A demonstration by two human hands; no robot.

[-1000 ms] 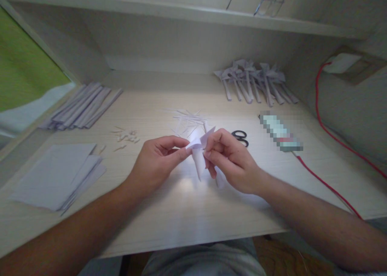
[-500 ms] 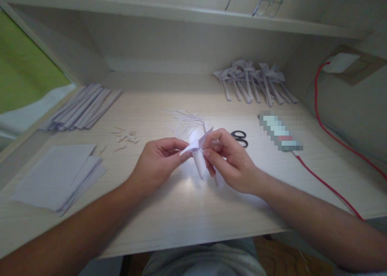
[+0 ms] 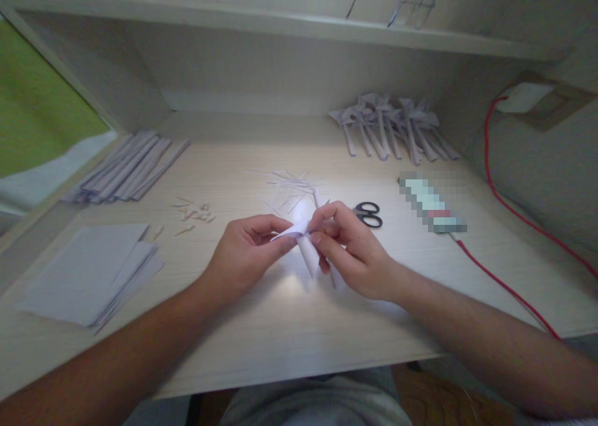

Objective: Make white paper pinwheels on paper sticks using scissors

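Between my two hands is a white paper pinwheel (image 3: 290,231), its blades folded in toward the middle. My left hand (image 3: 252,242) pinches a blade on the left side between thumb and fingers. At the centre and right edge, the thumb and fingertips of my right hand (image 3: 348,245) are closed on the pinwheel. Below the blades a rolled paper tube (image 3: 307,256) slants down toward me. Another thin paper roll (image 3: 317,195) shows just behind the hands. My right fingers hide part of the pinwheel's centre.
Finished paper pinwheels (image 3: 383,124) lie at the back right; paper tubes (image 3: 128,164) are piled at left. Paper sheets (image 3: 88,270), small pale pieces (image 3: 199,213), thin paper strips (image 3: 289,186), black-handled scissors (image 3: 369,214) and a phone (image 3: 432,205) on a red cable (image 3: 504,301) surround my hands.
The left blade has been folded further inward and lies lower. My right fingers have shifted slightly left toward the pinwheel's centre; both hands keep hold.
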